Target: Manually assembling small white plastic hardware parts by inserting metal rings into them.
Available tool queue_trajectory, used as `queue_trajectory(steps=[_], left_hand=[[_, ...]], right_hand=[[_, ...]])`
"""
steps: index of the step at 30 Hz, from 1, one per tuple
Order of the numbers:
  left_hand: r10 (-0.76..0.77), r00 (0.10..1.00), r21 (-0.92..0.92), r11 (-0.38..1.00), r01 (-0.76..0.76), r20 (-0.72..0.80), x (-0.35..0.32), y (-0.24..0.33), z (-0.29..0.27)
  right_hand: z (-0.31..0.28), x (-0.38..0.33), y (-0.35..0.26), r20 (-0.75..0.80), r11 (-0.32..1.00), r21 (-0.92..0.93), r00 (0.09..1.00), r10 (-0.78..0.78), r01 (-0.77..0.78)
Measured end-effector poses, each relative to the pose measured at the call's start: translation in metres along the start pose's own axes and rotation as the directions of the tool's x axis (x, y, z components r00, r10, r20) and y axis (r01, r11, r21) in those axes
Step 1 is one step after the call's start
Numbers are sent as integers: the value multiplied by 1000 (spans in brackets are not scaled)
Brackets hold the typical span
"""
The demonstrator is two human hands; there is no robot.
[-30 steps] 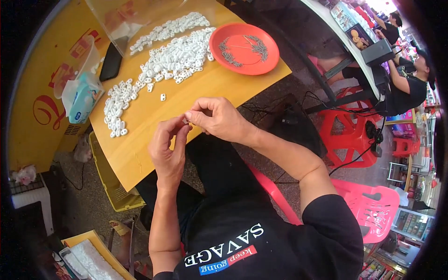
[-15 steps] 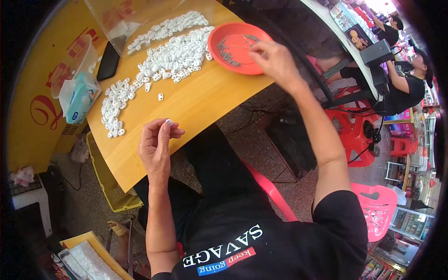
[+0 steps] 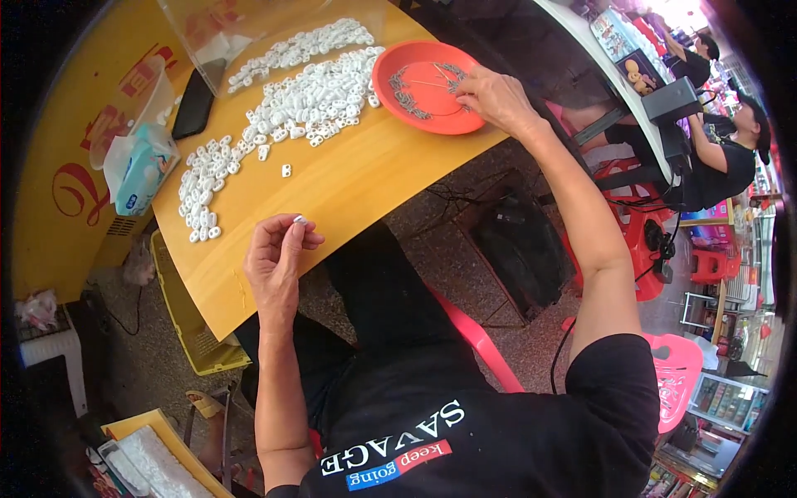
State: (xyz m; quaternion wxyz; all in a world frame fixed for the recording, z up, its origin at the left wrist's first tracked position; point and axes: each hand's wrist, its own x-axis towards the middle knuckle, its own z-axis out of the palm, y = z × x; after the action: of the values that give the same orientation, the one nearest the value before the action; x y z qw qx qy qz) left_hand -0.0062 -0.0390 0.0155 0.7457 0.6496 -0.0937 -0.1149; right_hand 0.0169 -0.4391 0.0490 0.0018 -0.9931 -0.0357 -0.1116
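Observation:
Between the thumb and fingers of my left hand point(image 3: 279, 257) is a small white plastic piece point(image 3: 300, 220), held above the table's near edge. My right hand point(image 3: 505, 101) reaches over the right rim of a round orange-red dish point(image 3: 448, 123), fingertips pinched close to its inside. What those fingertips hold, if anything, is hidden. Small grey metal pins point(image 3: 407, 101) lie in loose clusters in the dish, with a thin pale stick point(image 3: 430, 82) among them. One white two-holed piece point(image 3: 286, 170) lies apart from a large pile of similar pieces point(image 3: 311, 98).
The yellow-brown table point(image 3: 357, 183) also carries a black phone point(image 3: 193, 105), a tissue pack point(image 3: 143, 174) and a clear plastic bin point(image 3: 187, 37). A yellow crate point(image 3: 187, 324) stands below. Pink chair point(image 3: 677, 373) and red stools point(image 3: 639, 241) are at right, near a seated person point(image 3: 726, 162).
My right hand has shifted slightly right and down toward the dish's right rim. My left hand stays nearly in place with the white piece.

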Motion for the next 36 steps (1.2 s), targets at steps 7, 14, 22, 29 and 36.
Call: queue_trajectory(steps=[7,14,22,29,36], left_hand=[[-38,999,-33,999,38,22,-5,3,-2],[-130,991,-216,967,132,24,-6,7,-5],[-158,987,-378,913,154,20,-11,9,-2],[-133,990,-469,872,139,45,-24,21,1],[-45,998,-445,895,19,-49,-36,30,-3]], right_hand=[[5,7,-1,36,998,9,997,-63,63],[-4,11,-15,-182,941,339,982,40,25],[-8,9,-77,4,331,940,972,234,-84],[-12,-19,-204,128,-83,989,991,41,-125],[-12,-33,-267,170,-258,954,984,53,-151]])
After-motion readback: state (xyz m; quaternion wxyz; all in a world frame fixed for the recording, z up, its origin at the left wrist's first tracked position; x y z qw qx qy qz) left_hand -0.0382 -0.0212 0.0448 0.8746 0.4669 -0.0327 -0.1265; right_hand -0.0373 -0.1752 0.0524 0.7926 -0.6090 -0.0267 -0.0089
